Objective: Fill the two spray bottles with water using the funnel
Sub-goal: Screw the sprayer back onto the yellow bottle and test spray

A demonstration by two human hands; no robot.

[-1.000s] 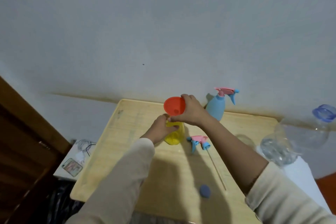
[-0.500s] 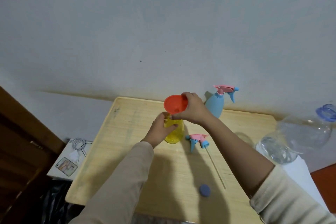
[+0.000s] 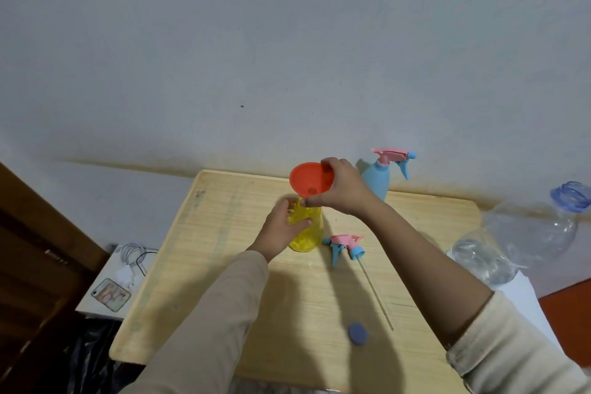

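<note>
Funnel (image 3: 311, 182) lowered onto yellow bottle (image 3: 307, 230), right hand (image 3: 343, 190) gripping rim, left hand (image 3: 281, 229) clasping bottle

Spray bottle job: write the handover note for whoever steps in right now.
Left hand: gripping the yellow bottle, upright on the table, head off.
Right hand: holding the orange funnel tilted at the bottle's mouth; whether the spout is seated cannot be told.
Removed spray head lies beside the yellow bottle, its tube trailing toward the near edge. Blue bottle stands by the wall with its head on. Big water bottle lies at the right; blue cap on the table.
Done: yellow bottle opened.
Left: seat the funnel, pour, recap, then repeat for the blue bottle.
</note>
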